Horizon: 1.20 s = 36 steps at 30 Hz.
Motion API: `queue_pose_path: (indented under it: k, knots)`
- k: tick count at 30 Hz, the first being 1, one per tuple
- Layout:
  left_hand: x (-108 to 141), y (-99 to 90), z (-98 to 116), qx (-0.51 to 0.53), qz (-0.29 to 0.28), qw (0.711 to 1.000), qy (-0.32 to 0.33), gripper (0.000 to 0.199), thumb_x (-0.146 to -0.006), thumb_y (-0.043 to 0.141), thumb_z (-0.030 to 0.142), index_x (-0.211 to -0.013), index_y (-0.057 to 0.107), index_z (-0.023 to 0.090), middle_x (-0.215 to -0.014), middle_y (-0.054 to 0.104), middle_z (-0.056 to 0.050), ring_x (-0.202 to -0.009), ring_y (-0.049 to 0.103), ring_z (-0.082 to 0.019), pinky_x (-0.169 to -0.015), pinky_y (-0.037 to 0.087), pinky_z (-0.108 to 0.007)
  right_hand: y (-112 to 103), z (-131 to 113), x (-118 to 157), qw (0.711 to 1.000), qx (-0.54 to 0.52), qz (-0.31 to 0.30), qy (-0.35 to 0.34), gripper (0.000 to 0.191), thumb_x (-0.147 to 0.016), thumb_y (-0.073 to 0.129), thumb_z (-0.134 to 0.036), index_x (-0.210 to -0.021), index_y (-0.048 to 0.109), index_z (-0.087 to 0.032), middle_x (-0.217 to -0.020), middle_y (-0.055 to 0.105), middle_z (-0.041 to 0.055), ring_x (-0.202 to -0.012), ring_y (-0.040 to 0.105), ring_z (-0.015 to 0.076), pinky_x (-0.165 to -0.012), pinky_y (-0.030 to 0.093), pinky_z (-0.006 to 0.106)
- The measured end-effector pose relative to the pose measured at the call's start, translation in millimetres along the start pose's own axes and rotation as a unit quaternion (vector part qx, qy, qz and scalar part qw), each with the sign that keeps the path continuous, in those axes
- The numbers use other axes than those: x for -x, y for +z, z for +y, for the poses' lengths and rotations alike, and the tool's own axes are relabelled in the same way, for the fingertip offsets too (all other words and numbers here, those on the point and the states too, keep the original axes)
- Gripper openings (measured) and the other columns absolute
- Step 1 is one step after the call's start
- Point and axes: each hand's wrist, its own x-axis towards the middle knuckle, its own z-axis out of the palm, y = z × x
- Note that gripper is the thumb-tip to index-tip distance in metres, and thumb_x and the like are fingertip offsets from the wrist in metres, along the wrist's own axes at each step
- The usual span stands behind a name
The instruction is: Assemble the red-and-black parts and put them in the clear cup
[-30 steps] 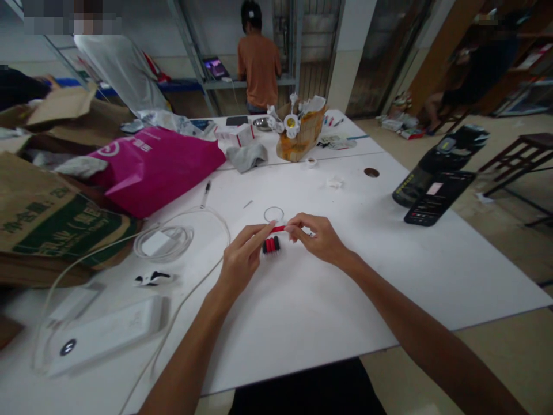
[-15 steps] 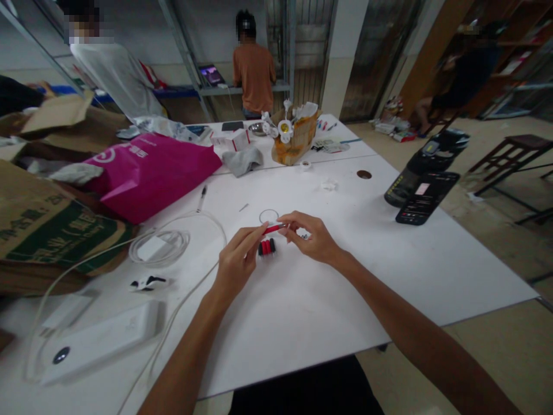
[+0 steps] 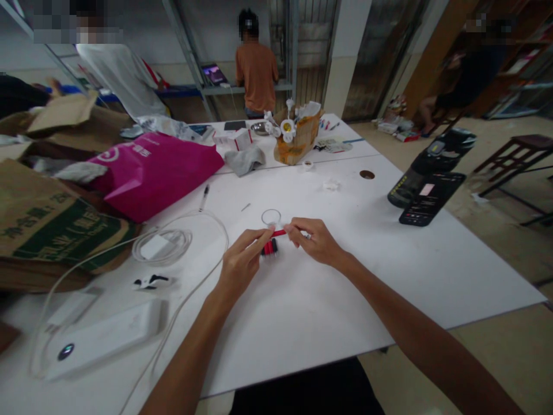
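Between both hands, small red piece, ends hidden.

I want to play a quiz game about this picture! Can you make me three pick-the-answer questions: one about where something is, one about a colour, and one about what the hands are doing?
1. Where is the pink bag?
A. On the table's left side
B. On the floor
C. On the stool

2. What colour is the small piece between the hands?
A. Green
B. Red
C. Yellow

3. What are the two hands doing?
A. Resting flat on the table
B. Both pinching the small piece
C. Holding the pen

Answers:
1 A: the bag lies on the white table, left of the hands.
2 B: the piece shows red between the fingertips.
3 B: the left hand and right hand meet at it, fingers closed on its ends; the pen lies untouched.
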Motion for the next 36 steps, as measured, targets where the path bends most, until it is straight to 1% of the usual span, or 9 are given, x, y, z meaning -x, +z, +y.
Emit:
queue_pose_path:
  k: [5, 10, 13, 19, 24, 29, 32, 34, 36]
  knots:
    - [0, -0.1, 1, 0.001, 0.003, 1.000, 0.005, 0.060, -0.109, 0.060, 0.003, -0.160, 0.064, 0.032, -0.129, 0.081, -0.010, -0.113, 0.078, -0.019, -0.096, 0.068, -0.035, 3, -2, 1, 0.998, -0.052, -0.003, 0.047, 0.058, -0.114, 0.054, -0.061, -0.070, 0.053, -0.023, -0.064, 0.051, -0.0041, -0.062, 0.045, 0.0121, -0.064, 0.037, 0.030]
    - [2, 0.8, -2, 0.003, -0.010, 1.000, 0.025, 0.064, -0.109, 0.057, 0.002, -0.165, 0.059, 0.033, -0.133, 0.080, -0.012, -0.117, 0.076, -0.020, -0.097, 0.067, -0.037, 8, 4, 2, 0.989, -0.115, -0.006, 0.095, 0.062, -0.110, 0.056, -0.068, -0.069, 0.054, -0.022, -0.060, 0.052, -0.0042, -0.057, 0.044, 0.0117, -0.061, 0.038, 0.029]
    - [2, 3.2, -4, -0.006, -0.007, 1.000, 0.027, 0.063, -0.109, 0.059, 0.004, -0.165, 0.058, 0.032, -0.130, 0.080, -0.012, -0.114, 0.076, -0.021, -0.095, 0.066, -0.038, 11, 6, 2, 0.987, -0.121, 0.009, 0.108, 0.065, -0.108, 0.057, -0.072, -0.066, 0.054, -0.022, -0.057, 0.052, -0.0040, -0.055, 0.044, 0.0115, -0.059, 0.038, 0.030]
    - [-1, 6.0, -2, -0.022, 0.011, 0.999, 0.029, 0.046, -0.108, 0.068, 0.013, -0.151, 0.068, 0.027, -0.118, 0.081, -0.011, -0.104, 0.075, -0.021, -0.090, 0.063, -0.038, 16, 5, 2, 0.987, -0.113, 0.020, 0.116, 0.070, -0.107, 0.058, -0.075, -0.060, 0.051, -0.022, -0.054, 0.049, -0.0036, -0.053, 0.043, 0.0115, -0.057, 0.037, 0.030]
    - [-6, 3.3, 2, -0.062, 0.023, 0.998, 0.004, 0.026, -0.108, 0.073, 0.023, -0.133, 0.078, 0.025, -0.109, 0.081, -0.009, -0.100, 0.073, -0.022, -0.090, 0.060, -0.040, 14, 0, 6, 0.989, -0.093, -0.024, 0.109, 0.066, -0.106, 0.059, -0.075, -0.068, 0.061, -0.021, -0.057, 0.049, -0.0043, -0.054, 0.044, 0.0119, -0.056, 0.036, 0.028]
    - [-7, 2.4, 6, -0.073, 0.027, 0.997, 0.009, 0.022, -0.108, 0.071, 0.020, -0.128, 0.080, 0.024, -0.108, 0.080, -0.010, -0.102, 0.071, -0.023, -0.091, 0.058, -0.042, 7, 0, 20, 0.994, -0.051, -0.041, 0.091, 0.058, -0.110, 0.056, -0.070, -0.082, 0.070, -0.020, -0.061, 0.055, -0.0043, -0.057, 0.051, 0.0133, -0.059, 0.041, 0.028]
    - [-7, 2.9, 8, -0.082, 0.025, 0.996, 0.009, 0.022, -0.108, 0.070, 0.019, -0.128, 0.079, 0.023, -0.109, 0.080, -0.010, -0.102, 0.071, -0.022, -0.091, 0.057, -0.041, -2, 3, 33, 0.996, -0.014, -0.039, 0.076, 0.056, -0.112, 0.054, -0.066, -0.086, 0.073, -0.020, -0.066, 0.061, -0.0023, -0.061, 0.057, 0.0144, -0.064, 0.045, 0.029]
    - [-8, 1.8, 8, -0.086, 0.035, 0.996, -0.002, 0.021, -0.109, 0.070, 0.020, -0.127, 0.079, 0.023, -0.109, 0.080, -0.010, -0.103, 0.072, -0.022, -0.093, 0.057, -0.041, -12, 7, 44, 0.997, 0.005, -0.009, 0.071, 0.054, -0.113, 0.055, -0.064, -0.087, 0.074, -0.020, -0.067, 0.063, -0.0008, -0.062, 0.059, 0.0153, -0.065, 0.046, 0.030]
    - [-10, -1.0, 7, -0.083, 0.069, 0.994, -0.017, 0.019, -0.109, 0.072, 0.023, -0.125, 0.080, 0.023, -0.109, 0.081, -0.009, -0.102, 0.074, -0.022, -0.093, 0.057, -0.040, -29, 11, 56, 0.996, 0.025, 0.037, 0.072, 0.051, -0.112, 0.058, -0.062, -0.085, 0.074, -0.021, -0.068, 0.064, 0.0002, -0.063, 0.060, 0.0164, -0.065, 0.048, 0.032]
